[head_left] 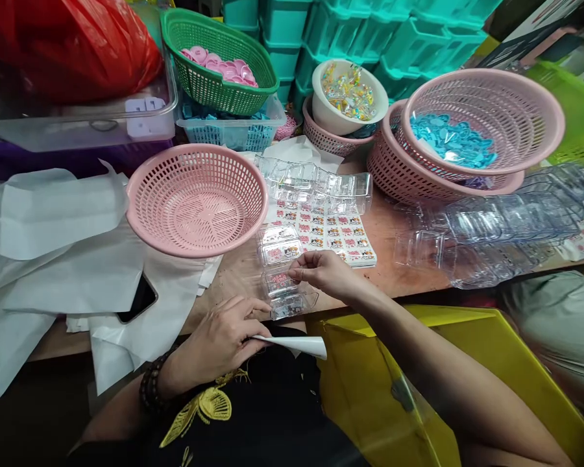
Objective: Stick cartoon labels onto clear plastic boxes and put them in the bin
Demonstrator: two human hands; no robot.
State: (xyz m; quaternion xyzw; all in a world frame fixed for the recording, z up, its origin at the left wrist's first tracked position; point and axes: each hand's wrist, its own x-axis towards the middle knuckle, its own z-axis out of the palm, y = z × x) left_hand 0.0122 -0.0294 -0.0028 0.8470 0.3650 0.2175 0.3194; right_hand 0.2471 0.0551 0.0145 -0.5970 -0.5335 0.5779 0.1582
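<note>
- Right hand (324, 271) is pinching thumb and forefinger together, its grip closing on the edge of a small clear plastic case (286, 293) at the near edge of the worktop (399, 272); whether a sticker is between the fingertips cannot be told.
- Left hand (224, 340) is gripping a curled white backing strip (299, 345), fingertips bent in, wrist over the lap, beaded bracelet (150, 389) at the wrist.
- The case is carrying a red-and-white label; its writing is too small to read.
- Just beyond the case, a sticker sheet (328, 233) is lying flat, rows of cartoon labels with pink lettering, illegible.
- An empty pink basket (197, 198) is sitting left of the sheet, overlapping white paper (53, 259); a phone (139, 299) is showing only partly under that paper.
- Stacked clear cases (496, 233) are lying to the right, their outlines hard to separate.
- Farther back: a pink basket of blue pieces (455, 139), a green basket of pink pieces (221, 65), a white bowl (350, 97) of mixed coloured bits.
- A yellow bin (491, 363) is sitting below the worktop, cut off at the frame edge.
</note>
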